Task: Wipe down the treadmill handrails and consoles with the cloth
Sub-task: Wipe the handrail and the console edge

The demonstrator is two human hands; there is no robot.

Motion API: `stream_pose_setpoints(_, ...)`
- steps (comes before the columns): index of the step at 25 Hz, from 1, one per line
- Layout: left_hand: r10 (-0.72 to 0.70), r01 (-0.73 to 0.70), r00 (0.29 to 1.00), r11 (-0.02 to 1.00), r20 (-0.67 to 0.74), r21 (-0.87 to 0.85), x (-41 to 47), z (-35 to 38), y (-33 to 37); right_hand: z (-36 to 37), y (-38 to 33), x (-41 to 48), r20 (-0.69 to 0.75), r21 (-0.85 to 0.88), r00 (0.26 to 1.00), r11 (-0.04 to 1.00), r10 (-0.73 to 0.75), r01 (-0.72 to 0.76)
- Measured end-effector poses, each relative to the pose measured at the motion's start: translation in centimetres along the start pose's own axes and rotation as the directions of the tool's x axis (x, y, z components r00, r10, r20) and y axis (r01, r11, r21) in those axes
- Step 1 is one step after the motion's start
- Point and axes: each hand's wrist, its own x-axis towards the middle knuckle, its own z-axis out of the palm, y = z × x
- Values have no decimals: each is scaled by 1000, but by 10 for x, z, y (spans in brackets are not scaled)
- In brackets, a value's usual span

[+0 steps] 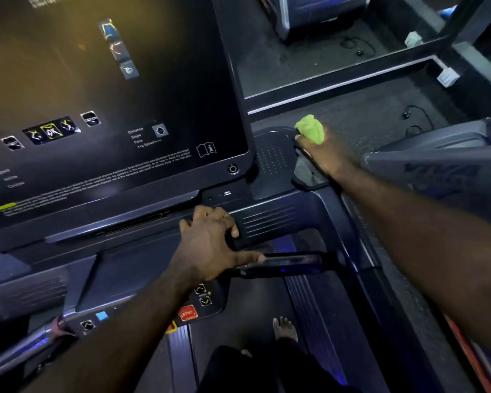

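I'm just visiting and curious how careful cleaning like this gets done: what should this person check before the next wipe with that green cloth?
1. Cloth in hand: ok; right hand grips green cloth.
2. Cloth touching console corner: cannot tell; it bunches above the fist.
3. Body braced: ok; left hand grips console ledge.
4. Stop button reachable: ok; uncovered beside the left forearm.
5. Belt stopped: cannot tell; a bare foot stands on it.
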Motion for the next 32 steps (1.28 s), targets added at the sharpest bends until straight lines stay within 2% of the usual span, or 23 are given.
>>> stream_pose_setpoints(1, -2, 2, 1000, 1000, -5, -9, 0, 0, 1, -4, 8, -15, -23, 15, 1000, 1000, 17, -16)
stream_pose_setpoints(5, 4, -6, 999, 999, -49, -39, 0, 2, -3, -7, 33, -69, -66, -135, 992, 984, 106, -114)
stream_pose_setpoints(10, 36, -38, 999, 998, -41, -42, -4, 1, 1, -14, 57, -144, -130, -278, 984, 947, 125, -157)
stream_pose_setpoints(12, 65, -63, 997, 996, -38, 70, -4, 0, 3, -15, 63, -171, -147, -358, 983, 921, 107, -154)
stream_pose_setpoints(14, 202, -190, 979, 940, -13, 283, -5, 1, 3, -11, 72, -202, -171, -449, 983, 883, 63, -135)
stream_pose_setpoints(15, 274, -274, 960, 897, 48, 346, -6, 2, 3, -9, 77, -215, -187, -497, 981, 857, 47, -135)
stream_pose_setpoints(17, 317, -374, 925, 860, 210, 348, -10, 3, 3, -4, 87, -243, -219, -569, 976, 812, 5, -132)
stream_pose_setpoints(19, 315, -412, 903, 826, 291, 385, -16, 4, 6, 1, 100, -269, -209, -655, 977, 749, -52, -100)
stream_pose_setpoints(22, 362, -453, 891, 757, 274, 471, -28, 8, 5, 4, 115, -306, -143, -739, 979, 674, -145, -8)
stream_pose_setpoints(24, 363, -443, 896, 765, 256, 467, -31, 9, 3, 3, 118, -322, -128, -672, 962, 735, -240, 94)
stream_pose_setpoints(26, 358, -427, 904, 780, 234, 457, -33, 8, 4, 1, 111, -326, -114, -492, 950, 848, -290, 200)
stream_pose_setpoints(28, 380, -436, 900, 778, 214, 452, -32, 10, 3, 3, 99, -320, -68, -394, 948, 881, -312, 262)
stream_pose_setpoints(29, 392, -443, 896, 778, 207, 445, -31, 11, 1, 7, 94, -313, -17, -438, 939, 846, -345, 303)
stream_pose_setpoints(32, 397, -433, 901, 809, 172, 398, -27, 14, -5, 23, 82, -278, 197, -666, 890, 611, -411, 429)
